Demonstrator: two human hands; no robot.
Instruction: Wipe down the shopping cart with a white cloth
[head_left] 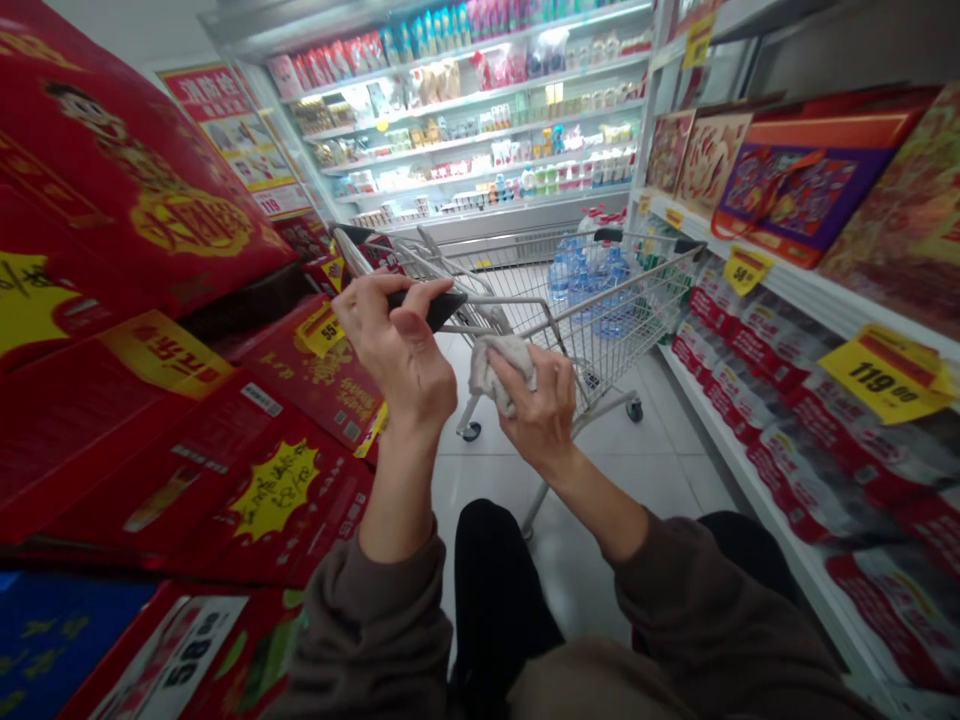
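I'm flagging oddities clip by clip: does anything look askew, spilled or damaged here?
Nothing clearly stands out. No spill shows on the visible floor, and the shopping cart shows no obvious damage. The cloth is crumpled, but that fits its being bunched in the right hand.

From where I stood, the left hand (405, 360) hid part of the black handle end (444, 308) of the shopping cart (517, 300), leaving its grip unclear. The right hand (544, 405) covered some of the pale cloth (489, 368), whose underside was out of sight. Wire mesh (637, 290) crossed the water bottles (581, 285). Labels on the refrigerated packs (540, 180) were too small to read; the blue box (67, 650) was cut off at lower left.
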